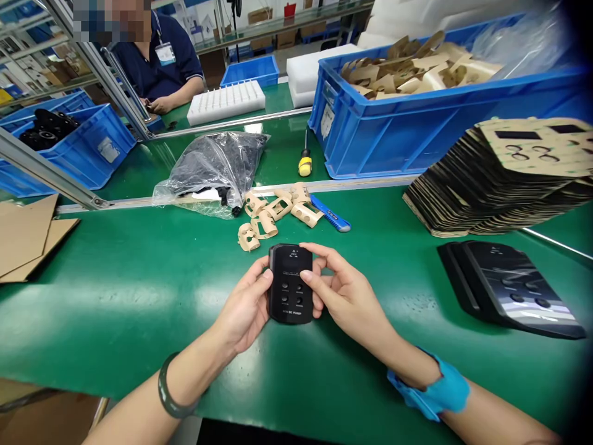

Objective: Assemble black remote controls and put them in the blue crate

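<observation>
Between my two hands is a black control panel cover [291, 278] with several round buttons and small white print, its face turned up toward me. My left hand [248, 303] grips its left edge, thumb on the side. On the right edge, my right hand [343, 290] holds it too, with the thumb laid on the front face and a finger at the top corner. Curled scraps of tan backing paper [264, 224] lie just beyond the cover. A blue utility knife [331, 214] rests beside them. To the right, more black covers [509, 281] lie stacked.
A tall stack of paper-backed panels [500, 179] stands at the right. Behind it, a blue bin [384, 133] is full of paper scraps. A bag of dark parts [217, 164], a yellow screwdriver [304, 162] and cardboard sheets [28, 238] lie around. A co-worker [162, 62] sits across the bench.
</observation>
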A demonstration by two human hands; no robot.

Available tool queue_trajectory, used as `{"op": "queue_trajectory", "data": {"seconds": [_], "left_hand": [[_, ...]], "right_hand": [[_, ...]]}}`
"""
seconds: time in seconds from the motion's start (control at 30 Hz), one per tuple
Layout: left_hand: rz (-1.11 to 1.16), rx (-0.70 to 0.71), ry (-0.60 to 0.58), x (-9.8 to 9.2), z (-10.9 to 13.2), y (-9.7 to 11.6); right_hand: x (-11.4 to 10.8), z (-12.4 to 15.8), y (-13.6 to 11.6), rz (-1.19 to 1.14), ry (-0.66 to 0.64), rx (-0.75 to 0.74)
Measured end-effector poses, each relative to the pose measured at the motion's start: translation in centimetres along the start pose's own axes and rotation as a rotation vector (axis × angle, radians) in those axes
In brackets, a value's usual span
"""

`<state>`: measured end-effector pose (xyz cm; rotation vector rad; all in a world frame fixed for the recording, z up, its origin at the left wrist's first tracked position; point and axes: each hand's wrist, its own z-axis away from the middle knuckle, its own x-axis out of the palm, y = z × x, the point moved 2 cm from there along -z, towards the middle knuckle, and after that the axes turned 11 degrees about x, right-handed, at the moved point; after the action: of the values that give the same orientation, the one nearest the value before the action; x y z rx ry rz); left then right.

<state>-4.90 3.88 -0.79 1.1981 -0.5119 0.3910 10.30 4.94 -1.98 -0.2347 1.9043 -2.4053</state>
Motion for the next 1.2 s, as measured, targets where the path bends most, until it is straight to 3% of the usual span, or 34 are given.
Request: {"op": "queue_trajectory", "data": {"seconds": [0.37, 0.57, 0.7, 0.87, 1.1, 1.2], "left_hand": [[-0.077, 0.03, -0.012, -0.03, 0.24, -0.71], [-0.18, 0.138, -0.124, -0.02, 0.2, -0.82], [-0.218, 0.112, -0.159, -0.17, -0.03, -0.58], [-0.287, 0.081, -0.247, -0.24, -0.15, -0.28], [-0.527, 0.33, -0.251, -0.16, -0.14, -0.48], [-0.551, 0.33, -0.197, -0.38, -0.26, -0.54]], "right_hand": [[0.06, 0.04, 0.32, 0.057, 0.028, 0.031], [-0.23, -0.38, 0.43, 0.193, 0.018, 0.025], [-0.27, -0.53, 0.31, 0.229, -0.093, 0.081], [-0.25, -0.31, 0.1, 0.194, -0.081, 0.05], [0.05, 0.08, 0.06, 0.335, 0.006, -0.046], [0.06, -0.02, 0.02, 0.327, 0.022, -0.046]]}}
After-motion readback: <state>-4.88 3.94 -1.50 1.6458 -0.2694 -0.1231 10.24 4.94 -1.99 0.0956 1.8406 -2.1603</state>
